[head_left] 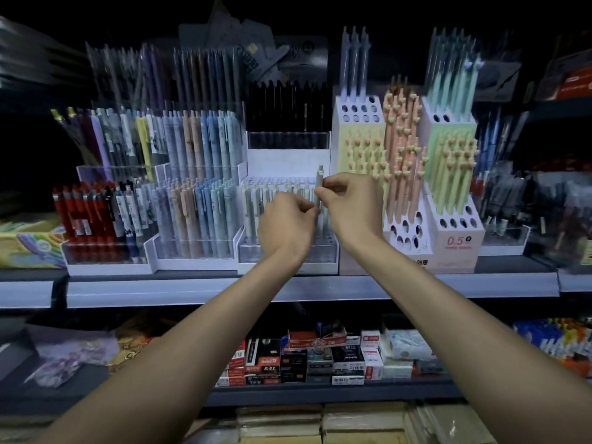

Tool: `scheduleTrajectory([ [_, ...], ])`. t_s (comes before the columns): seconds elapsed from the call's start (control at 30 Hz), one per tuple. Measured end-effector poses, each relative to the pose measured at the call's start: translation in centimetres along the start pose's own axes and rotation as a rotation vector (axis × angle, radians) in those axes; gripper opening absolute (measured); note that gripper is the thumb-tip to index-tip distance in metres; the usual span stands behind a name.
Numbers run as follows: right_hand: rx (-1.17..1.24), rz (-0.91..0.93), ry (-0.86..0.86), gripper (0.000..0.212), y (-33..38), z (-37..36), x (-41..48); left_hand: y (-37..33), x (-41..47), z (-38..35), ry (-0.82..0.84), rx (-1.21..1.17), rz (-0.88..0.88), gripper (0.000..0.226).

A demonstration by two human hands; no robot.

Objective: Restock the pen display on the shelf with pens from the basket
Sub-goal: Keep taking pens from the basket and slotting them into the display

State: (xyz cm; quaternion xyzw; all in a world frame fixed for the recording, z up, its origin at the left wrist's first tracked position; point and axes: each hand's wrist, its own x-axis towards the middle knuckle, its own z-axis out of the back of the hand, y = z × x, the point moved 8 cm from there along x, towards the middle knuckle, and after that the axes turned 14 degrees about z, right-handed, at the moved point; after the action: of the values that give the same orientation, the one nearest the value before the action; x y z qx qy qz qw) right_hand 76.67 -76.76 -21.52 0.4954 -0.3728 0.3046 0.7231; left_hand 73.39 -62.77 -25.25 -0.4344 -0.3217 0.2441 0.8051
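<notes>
Here we see both hands raised together in front of the pen display (288,161), which stands on the shelf (288,288) directly behind them. Our right hand (350,203) is clamped on 1 pale grey pen (319,177), thumb and forefinger pinching its barrel so that it stands upright, its clicker end rising just above the knuckles. Our left hand (286,225) sits just beside and slightly lower than the right, fingers curled, their tips brought up against the lower barrel of the same pen; we cannot tell whether it truly grips the pen or only touches it. Behind the left hand, a row of pale pens (253,203) stands in the front tier of the display, partly hidden by the knuckles. Above both hands, a tier of black pens (288,104) fills the back of the display. To the left of the left hand stand pastel pens (198,206) in clear trays, and further out red pens (80,209). Just right of the right hand rise towers of heart-topped pens (403,139). Below our forearms, on a lower shelf, lie small boxes (320,360).
</notes>
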Motion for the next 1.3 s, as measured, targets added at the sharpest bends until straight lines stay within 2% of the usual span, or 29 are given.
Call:
scheduleTrajectory([
  [0.2, -0.042, -0.03, 0.008, 0.01, -0.9, -0.4, -0.1, 0.6, -0.2, -1.0, -0.054, 0.073, 0.042, 0.038],
  [0.37, -0.07, -0.078, 0.03, 0.017, -1.9, -1.6, -0.4, 1.1, -0.3, -1.5, -0.069, 0.106, 0.096, 0.027],
  [0.6, -0.116, -0.188, -0.013, 0.013, -3.4, -2.6, -1.6, 2.1, -0.3, -2.2, -0.118, 0.21, 0.118, 0.027],
  [0.77, -0.235, -0.201, 0.0, 0.037, -3.7, -2.9, -1.2, 1.9, -0.7, -2.5, -0.108, 0.291, 0.082, 0.027],
  [0.97, -0.309, -0.182, 0.043, 0.024, -3.5, -3.3, -0.3, 2.1, -0.6, -2.4, -0.12, 0.285, 0.097, 0.029],
  [1.3, -0.364, -0.2, 0.082, 0.038, -4.1, -3.7, -0.1, 2.1, -0.9, -2.5, -0.134, 0.358, 0.055, 0.027],
])
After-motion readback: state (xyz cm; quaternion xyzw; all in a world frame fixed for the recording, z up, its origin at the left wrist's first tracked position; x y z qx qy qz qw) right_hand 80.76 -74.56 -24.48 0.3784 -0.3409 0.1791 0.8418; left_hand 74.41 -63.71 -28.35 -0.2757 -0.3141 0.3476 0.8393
